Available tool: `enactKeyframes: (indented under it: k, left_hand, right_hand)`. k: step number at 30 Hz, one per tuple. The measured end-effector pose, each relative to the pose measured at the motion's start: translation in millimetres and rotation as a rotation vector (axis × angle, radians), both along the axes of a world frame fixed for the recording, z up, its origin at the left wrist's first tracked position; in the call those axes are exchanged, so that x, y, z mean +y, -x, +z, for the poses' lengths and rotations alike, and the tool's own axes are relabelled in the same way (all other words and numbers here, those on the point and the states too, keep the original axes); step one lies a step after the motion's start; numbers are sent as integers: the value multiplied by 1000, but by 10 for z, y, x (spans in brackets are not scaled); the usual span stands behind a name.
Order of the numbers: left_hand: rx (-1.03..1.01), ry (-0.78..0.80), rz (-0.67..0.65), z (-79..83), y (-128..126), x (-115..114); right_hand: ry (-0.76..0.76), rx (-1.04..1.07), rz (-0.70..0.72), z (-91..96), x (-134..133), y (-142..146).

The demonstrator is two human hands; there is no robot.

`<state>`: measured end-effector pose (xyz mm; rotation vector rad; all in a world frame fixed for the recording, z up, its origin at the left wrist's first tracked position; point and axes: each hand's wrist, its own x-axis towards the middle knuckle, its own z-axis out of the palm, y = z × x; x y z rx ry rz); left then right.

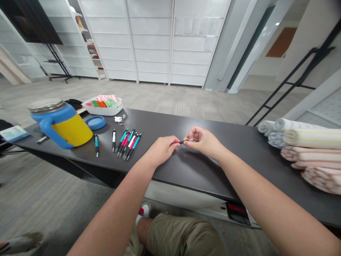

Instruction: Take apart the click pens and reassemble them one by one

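Note:
Between my two hands, just above the dark table (157,122), is a red and black pen (181,142). The fingers of my left hand (163,147) pinch its red end. My right hand (201,140) has its fingertips closed at the black end; whether a small part sits in them is too fine to see. Left of my left hand lies a group of pens (129,144) in teal, red and white with black grips. A white pen (114,140) and a teal pen (96,145) lie separately further left.
A big blue and yellow mug (70,128) stands at the left, near a blue lid (96,122). Behind are a white basket (106,108) of colourful packets and a small white item (118,119). Rolled striped towels (314,154) are stacked at the right end.

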<state>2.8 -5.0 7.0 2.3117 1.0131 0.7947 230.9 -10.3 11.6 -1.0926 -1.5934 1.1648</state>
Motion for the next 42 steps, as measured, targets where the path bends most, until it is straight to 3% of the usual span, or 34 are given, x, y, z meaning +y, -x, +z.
enactKeyframes:
  k: [16, 21, 25, 31, 37, 42]
  left_hand:
    - [-13, -119, 46, -12, -26, -13]
    - [80, -159, 114, -14, -26, -13]
    - [209, -175, 163, 11, -45, -38]
    - [251, -172, 161, 48, -60, -74]
    - [195, -147, 162, 77, -54, -105]
    - [211, -159, 174, 63, -52, -101]
  right_hand:
    - [-135, -148, -12, 140, -25, -119]
    - [-224, -282, -217, 155, 52, -226]
    - [-331, -570, -362, 124, 119, -343]
    - [-383, -816, -212, -73, 204, -378]
    - [-288, -827, -224, -53, 233, -354]
    - [-190, -602, -199, 42, 141, -273]
